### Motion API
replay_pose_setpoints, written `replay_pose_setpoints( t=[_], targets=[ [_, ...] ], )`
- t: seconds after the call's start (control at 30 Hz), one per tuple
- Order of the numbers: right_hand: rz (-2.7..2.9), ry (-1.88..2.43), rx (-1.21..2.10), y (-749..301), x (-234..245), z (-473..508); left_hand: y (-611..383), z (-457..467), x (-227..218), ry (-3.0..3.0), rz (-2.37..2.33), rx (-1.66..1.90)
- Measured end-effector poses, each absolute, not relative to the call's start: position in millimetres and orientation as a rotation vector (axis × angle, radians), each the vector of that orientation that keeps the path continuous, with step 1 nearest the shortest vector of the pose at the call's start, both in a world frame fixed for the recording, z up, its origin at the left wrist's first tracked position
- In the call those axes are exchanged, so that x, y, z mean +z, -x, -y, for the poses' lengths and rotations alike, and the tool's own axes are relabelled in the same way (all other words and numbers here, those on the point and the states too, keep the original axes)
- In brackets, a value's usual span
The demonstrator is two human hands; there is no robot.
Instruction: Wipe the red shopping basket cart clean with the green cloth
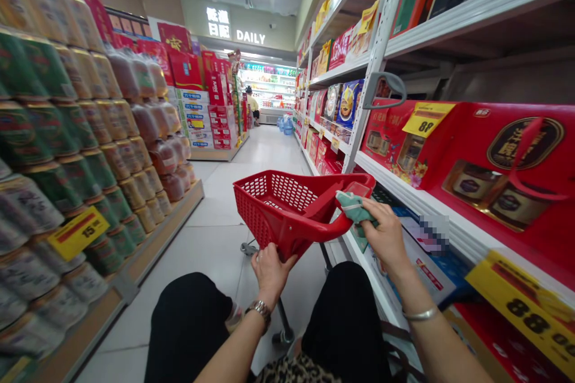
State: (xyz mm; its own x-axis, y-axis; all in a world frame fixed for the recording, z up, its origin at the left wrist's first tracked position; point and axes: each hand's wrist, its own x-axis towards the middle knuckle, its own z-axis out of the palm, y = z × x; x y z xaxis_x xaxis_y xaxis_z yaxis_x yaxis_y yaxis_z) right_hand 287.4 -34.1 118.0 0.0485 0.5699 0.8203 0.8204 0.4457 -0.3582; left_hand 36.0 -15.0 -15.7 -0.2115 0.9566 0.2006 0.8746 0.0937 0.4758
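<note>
My left hand (pixel 269 272) is closed around the near edge of a red plastic shopping cart basket (pixel 287 209), which has a mesh-patterned wall. My right hand (pixel 389 233) holds a crumpled teal cloth (pixel 354 209) against the basket's right rim. The cart's metal frame and small wheels (pixel 283 335) show below the basket, partly hidden by my black-clad legs (pixel 188 323). A metal watch (pixel 258 311) sits on my left wrist and a silver bangle (pixel 420 314) on my right.
A white shelf unit (pixel 359 114) with red boxed goods runs close along the right. Stacked green and gold cans (pixel 58 191) line the left. A tiled aisle floor (pixel 215 221) stretches forward to a person (pixel 252 105) near distant refrigerated cases (pixel 269 87).
</note>
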Motion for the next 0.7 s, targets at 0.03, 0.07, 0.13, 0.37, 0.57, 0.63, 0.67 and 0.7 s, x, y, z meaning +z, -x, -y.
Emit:
replay_pose_setpoints(
  t=[0.03, 0.07, 0.13, 0.37, 0.57, 0.63, 0.67, 0.7],
  targets=[
    [1.635, 1.24, -0.285, -285.8, 118.0, 30.0, -34.3, 13.6, -13.5, -1.855, -2.205, 0.746],
    [1.639, 1.251, -0.276, -283.9, 118.6, 25.6, -32.1, 11.8, -10.8, -1.847, -2.209, 0.727],
    [1.654, 1.27, -0.254, -279.7, 121.1, 15.6, -27.3, 6.5, -4.3, -1.834, -2.203, 0.679],
    [1.777, 1.278, -0.127, -268.7, 129.4, -18.8, -19.0, -16.5, 12.1, -1.771, -2.222, 0.558],
    [1.856, 1.244, -0.116, -262.1, 131.8, -24.6, -27.8, -25.6, 13.2, -1.731, -2.245, 0.581],
    [1.878, 1.25, -0.137, -261.6, 134.6, -23.1, -32.4, -26.2, 12.7, -1.722, -2.243, 0.585],
    [1.891, 1.261, -0.153, -261.5, 136.7, -22.0, -34.6, -26.3, 12.0, -1.722, -2.24, 0.584],
    [1.906, 1.279, -0.173, -261.5, 139.2, -20.6, -36.9, -26.2, 11.0, -1.725, -2.233, 0.585]
  ],
)
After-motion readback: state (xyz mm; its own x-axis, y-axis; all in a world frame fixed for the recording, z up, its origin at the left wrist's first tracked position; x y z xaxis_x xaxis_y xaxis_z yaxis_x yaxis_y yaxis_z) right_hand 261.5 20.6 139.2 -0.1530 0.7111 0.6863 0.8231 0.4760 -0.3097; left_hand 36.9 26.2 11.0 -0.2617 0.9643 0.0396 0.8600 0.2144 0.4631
